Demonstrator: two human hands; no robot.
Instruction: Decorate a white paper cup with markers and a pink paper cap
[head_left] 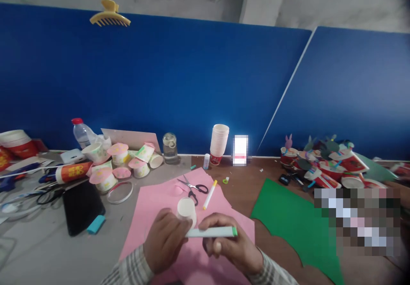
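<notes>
My left hand (165, 239) is closed, its fingers curled around a small white paper cup (186, 208). The cup tilts above the pink paper (144, 208), and its lower part is partly hidden by the fingers. My right hand (229, 244) grips a white marker with a green end (213, 232), held level. The marker's other end meets the left hand's fingertips and is hidden there. Just beyond the hands, black-handled scissors (194, 189) lie open on the pink paper, beside a white marker with yellow ends (210, 195).
Green paper (288, 216) with a scalloped edge lies to the right. Stacked cups (219, 142), a glue stick (206, 161) and a water jar (170, 148) stand along the blue partition (179, 75). Decorated cups crowd both sides. A black tablet-like slab (83, 208) lies left.
</notes>
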